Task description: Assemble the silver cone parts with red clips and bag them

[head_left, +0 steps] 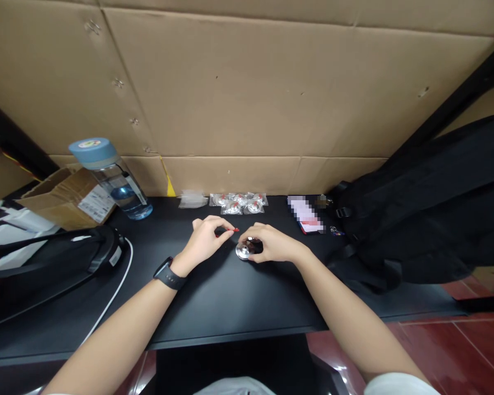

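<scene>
Over the dark tabletop, my left hand (209,240) pinches a small red piece (236,230) between thumb and fingertips; its exact kind is too small to make out. Just to the right, my right hand (270,243) is closed on a shiny round metal disc (244,251), thumb at its near edge and fingers at its far edge. The disc is at the table surface, and the red piece is just above and left of it. Behind both hands lie several clear bags (239,203), each with a silvery round part and a bit of red inside.
A stack of clear empty bags (192,199) lies left of the filled ones. A water bottle (127,189), a cardboard box (72,197) and a white cable (114,293) are at left. A phone (306,214) and a black backpack (428,214) are at right. Cardboard (247,93) walls the back.
</scene>
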The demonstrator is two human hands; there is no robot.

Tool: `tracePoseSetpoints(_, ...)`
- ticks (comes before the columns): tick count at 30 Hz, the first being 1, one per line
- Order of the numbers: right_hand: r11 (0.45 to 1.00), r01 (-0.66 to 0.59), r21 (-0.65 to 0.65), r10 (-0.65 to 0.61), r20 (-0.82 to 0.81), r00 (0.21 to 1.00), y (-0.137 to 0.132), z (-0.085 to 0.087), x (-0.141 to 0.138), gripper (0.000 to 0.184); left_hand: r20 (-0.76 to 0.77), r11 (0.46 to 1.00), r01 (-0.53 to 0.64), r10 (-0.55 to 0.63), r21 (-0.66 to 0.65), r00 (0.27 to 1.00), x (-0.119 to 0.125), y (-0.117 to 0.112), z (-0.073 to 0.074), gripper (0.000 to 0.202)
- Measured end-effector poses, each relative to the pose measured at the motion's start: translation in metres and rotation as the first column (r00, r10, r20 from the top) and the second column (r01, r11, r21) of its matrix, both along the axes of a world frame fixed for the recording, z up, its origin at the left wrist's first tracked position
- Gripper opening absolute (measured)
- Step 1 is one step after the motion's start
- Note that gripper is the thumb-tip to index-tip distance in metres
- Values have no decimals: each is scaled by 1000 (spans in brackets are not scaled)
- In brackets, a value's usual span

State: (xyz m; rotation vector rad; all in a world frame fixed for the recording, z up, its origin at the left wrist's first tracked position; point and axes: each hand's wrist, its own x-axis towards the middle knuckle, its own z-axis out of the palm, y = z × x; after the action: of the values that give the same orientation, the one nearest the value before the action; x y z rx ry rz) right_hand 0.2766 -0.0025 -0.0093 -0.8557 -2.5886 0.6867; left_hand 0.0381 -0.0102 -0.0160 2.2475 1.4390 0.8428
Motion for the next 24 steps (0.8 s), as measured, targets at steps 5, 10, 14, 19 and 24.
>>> tracePoseSetpoints(5, 997, 69, -33, -74, -171, 983, 3, 3, 5, 43, 210, 1000, 23, -22, -1, 978, -3, 2, 0, 9)
tracePoseSetpoints(10, 966, 147, -212, -239, -522, 819, 8, -4, 1, 43, 316, 999, 46, -40, -10, 948, 0, -1, 4, 14)
tracePoseSetpoints(14, 928, 37, -369, -302, -693, 654, 3, -8, -10, 47, 378, 999, 26, -14, -28, 926, 5, -5, 8, 18)
tracePoseSetpoints(19, 912, -5, -410, -324, -728, 604, -7, -9, -23, 45, 413, 999, 27, -15, -25, 910, 9, -10, 9, 13)
tracePoseSetpoints(24, 927, 77, -366, -329, -699, 635, -11, -8, -27, 41, 463, 998, 57, -37, -29, 885, 10, -10, 8, 13)
